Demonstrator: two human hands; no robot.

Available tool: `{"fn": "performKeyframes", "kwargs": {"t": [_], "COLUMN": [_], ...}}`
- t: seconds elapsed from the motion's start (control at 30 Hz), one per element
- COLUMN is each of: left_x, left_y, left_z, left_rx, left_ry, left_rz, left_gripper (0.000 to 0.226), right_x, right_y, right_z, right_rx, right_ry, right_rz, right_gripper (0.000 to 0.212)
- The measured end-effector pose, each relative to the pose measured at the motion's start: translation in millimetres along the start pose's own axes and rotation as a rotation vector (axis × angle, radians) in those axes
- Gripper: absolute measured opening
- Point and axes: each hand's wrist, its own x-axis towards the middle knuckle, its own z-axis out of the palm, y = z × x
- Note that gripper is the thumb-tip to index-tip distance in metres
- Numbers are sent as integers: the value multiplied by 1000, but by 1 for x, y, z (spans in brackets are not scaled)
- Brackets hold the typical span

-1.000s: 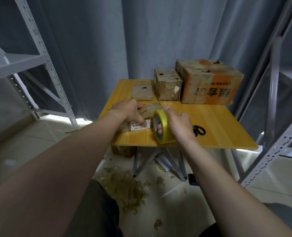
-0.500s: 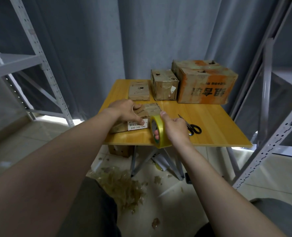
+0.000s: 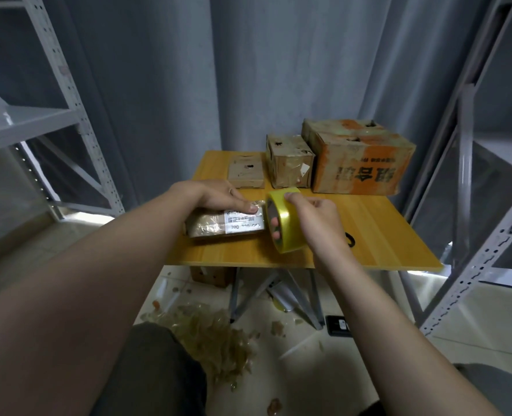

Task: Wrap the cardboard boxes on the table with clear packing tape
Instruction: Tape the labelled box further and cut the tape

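Dim, cool indoor light. Brightest patches on floor (image 3: 83,217) below curtain (image 3: 158,85) hem, both sides. Tabletop (image 3: 384,229) evenly lit, shadows soft. Glare on film of front box (image 3: 206,228); sheen on tape roll (image 3: 287,232). Shelving uprights (image 3: 70,85) bow at frame edges. Slight overall softness, fine label print unreadable.

It looked like a storeroom or packing corner: metal shelving racks (image 3: 23,124) stood on both sides, worn cardboard boxes (image 3: 357,163) sat on a folding table (image 3: 384,235), and what seemed to be tape scraps (image 3: 212,337) littered the floor (image 3: 308,370).
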Motion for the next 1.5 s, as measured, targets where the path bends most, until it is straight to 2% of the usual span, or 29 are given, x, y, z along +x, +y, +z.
{"fn": "performKeyframes", "kwargs": {"t": [0.1,0.23,0.27,0.37,0.43,0.53,0.57,0.63,0.7,0.77,0.8,0.87,0.93,1.0,1.2,1.3,1.5], "left_x": [0,11,13,12,10,8,6,5,7,6,5,3,3,4,20,24,26], "left_y": [5,7,8,14,20,25,26,25,23,21,21,20,21,21,13,9,7], "left_z": [-6,-6,-5,-1,1,5,6,10,15,17,16,16,18,19,16,14,13], "left_rx": [24,35,24,50,113,209,242,285,279,279,282,293,302,315,261,227,187], "left_ry": [32,142,187,362,426,327,305,321,364,385,381,373,373,372,383,381,373], "left_rz": [-52,-62,-53,17,69,96,101,86,82,87,94,114,121,95,42,44,68], "left_gripper": [69,65,58,32,22,34,37,42,45,38,36,36,32,25,34,38,43], "right_x": [5,21,28,54,76,81,76,72,66,56,55,52,50,46,33,30,27], "right_y": [-6,-17,-20,-24,-18,-25,-29,-31,-26,-23,-21,-23,-27,-25,7,18,29], "right_z": [4,14,17,25,29,33,34,35,34,34,34,34,33,34,26,21,22], "right_rx": [-93,-78,-80,-78,-104,-59,-43,-33,-46,-68,-80,-86,-106,-64,38,6,-16], "right_ry": [90,90,93,134,135,124,108,103,94,72,66,91,118,108,95,93,89], "right_rz": [-114,-140,-144,-154,-168,-119,-112,-127,-154,-162,-158,-160,-152,-124,-14,52,73], "right_gripper": [32,29,33,65,57,72,69,63,68,74,71,49,42,40,43,53,52]}}
